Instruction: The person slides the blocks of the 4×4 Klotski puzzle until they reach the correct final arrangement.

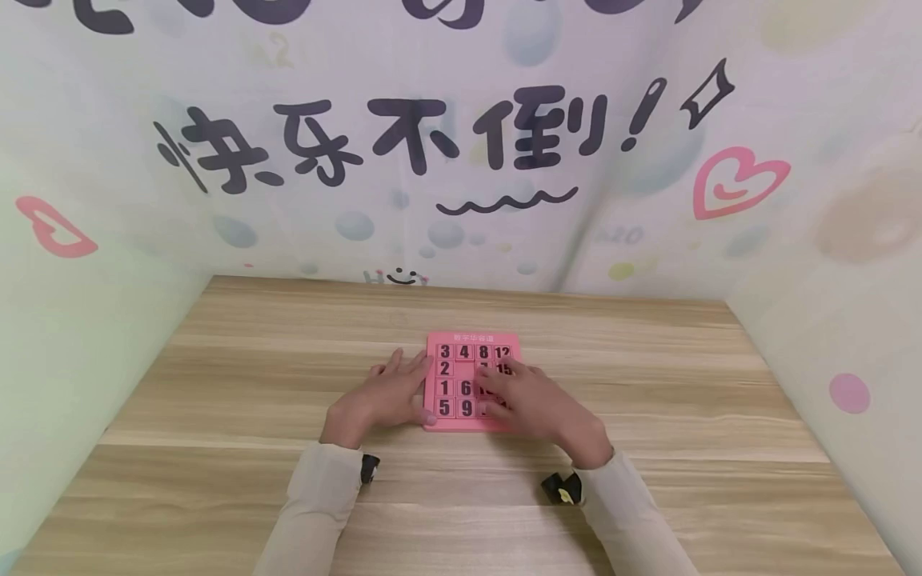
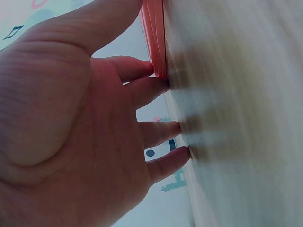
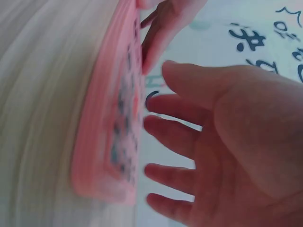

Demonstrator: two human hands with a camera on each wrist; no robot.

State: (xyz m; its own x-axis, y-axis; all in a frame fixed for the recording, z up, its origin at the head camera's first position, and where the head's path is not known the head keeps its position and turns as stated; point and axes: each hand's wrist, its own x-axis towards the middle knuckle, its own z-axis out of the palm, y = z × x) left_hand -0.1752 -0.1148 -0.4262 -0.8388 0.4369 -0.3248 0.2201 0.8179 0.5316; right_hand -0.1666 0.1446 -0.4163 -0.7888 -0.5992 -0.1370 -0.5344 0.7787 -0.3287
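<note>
A pink number sliding puzzle (image 1: 473, 338) lies flat on the table, its numbered tiles facing up. A gap without a tile shows in its second row, right of the 2 tile (image 1: 444, 369). My left hand (image 1: 383, 394) rests along the puzzle's left side, thumb at the near left corner. In the left wrist view, its straight, spread fingers (image 2: 154, 92) reach the puzzle's side and the tabletop. Over the right-hand tiles extends my right hand (image 1: 536, 400), fingers loosely extended and hiding several numbers. The right wrist view shows its fingertips just above the tile face.
The wood-grain table (image 1: 288, 320) extends around the puzzle. Behind it stands a printed backdrop (image 1: 403, 232) with dark writing, and pale walls close in both sides. A black strap piece (image 1: 562, 488) sits at the right wrist, another strap (image 1: 370, 469) at the left.
</note>
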